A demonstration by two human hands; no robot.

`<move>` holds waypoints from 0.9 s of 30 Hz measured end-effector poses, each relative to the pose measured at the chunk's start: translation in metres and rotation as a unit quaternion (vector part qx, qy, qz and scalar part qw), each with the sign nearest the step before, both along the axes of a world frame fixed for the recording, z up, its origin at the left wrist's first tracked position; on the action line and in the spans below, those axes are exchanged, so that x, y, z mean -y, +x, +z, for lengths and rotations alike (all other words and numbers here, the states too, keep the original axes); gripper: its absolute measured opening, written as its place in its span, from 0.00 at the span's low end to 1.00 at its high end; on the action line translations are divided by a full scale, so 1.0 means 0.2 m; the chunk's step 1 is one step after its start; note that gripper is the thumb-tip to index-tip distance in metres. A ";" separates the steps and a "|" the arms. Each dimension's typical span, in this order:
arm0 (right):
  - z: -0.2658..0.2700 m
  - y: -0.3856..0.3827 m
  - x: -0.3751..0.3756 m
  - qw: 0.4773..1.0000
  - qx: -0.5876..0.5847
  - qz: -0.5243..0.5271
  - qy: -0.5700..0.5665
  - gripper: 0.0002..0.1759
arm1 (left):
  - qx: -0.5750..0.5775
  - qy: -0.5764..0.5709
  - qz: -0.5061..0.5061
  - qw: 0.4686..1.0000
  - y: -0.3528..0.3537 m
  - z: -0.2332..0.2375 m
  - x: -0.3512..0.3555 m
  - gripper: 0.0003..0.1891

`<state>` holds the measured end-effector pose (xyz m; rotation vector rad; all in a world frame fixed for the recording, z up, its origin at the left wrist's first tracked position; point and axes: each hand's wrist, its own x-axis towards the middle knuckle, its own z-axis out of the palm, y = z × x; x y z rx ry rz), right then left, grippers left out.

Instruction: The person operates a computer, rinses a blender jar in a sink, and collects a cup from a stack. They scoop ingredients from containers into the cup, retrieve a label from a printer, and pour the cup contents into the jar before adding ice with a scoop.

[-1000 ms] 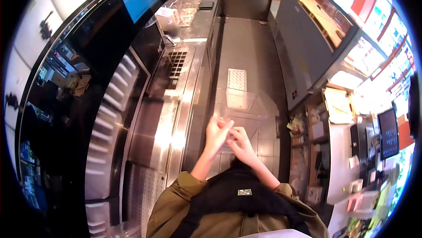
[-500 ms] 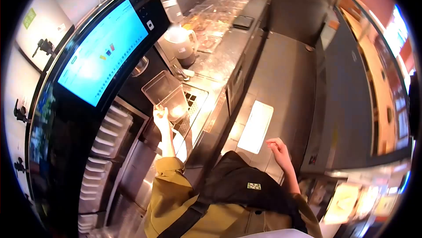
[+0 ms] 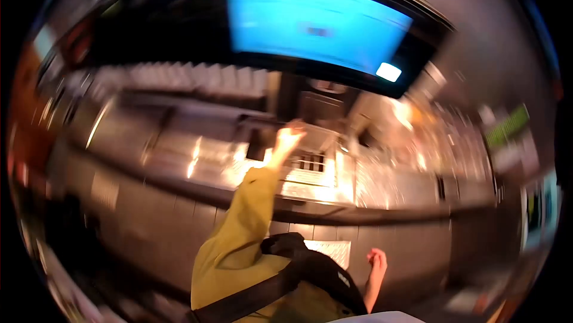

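Note:
My left hand reaches forward over the steel counter, its fingers closed on a clear plastic container. Motion blur softens the container's outline. Just under it is a dark drain grate set into the counter. Low in front of my body, away from the counter, hangs my right hand, loosely curled with fingers a little apart and nothing visible in it.
A large lit screen hangs above the counter. Stacked pale containers stand at the back left. On the right the counter carries blurred clear containers. A pale mat lies on the floor.
My view has swung left, so the counter now runs across in front of me and the screen is overhead. My left hand still grips the container; my right hand stays low.

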<state>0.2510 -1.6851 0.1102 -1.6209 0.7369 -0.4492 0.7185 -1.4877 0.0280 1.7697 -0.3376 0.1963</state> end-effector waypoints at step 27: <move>-0.40 1.54 -3.19 0.623 -0.176 0.757 0.088 0.13 | -0.452 0.160 0.318 0.818 -2.07 -1.04 -3.47 0.15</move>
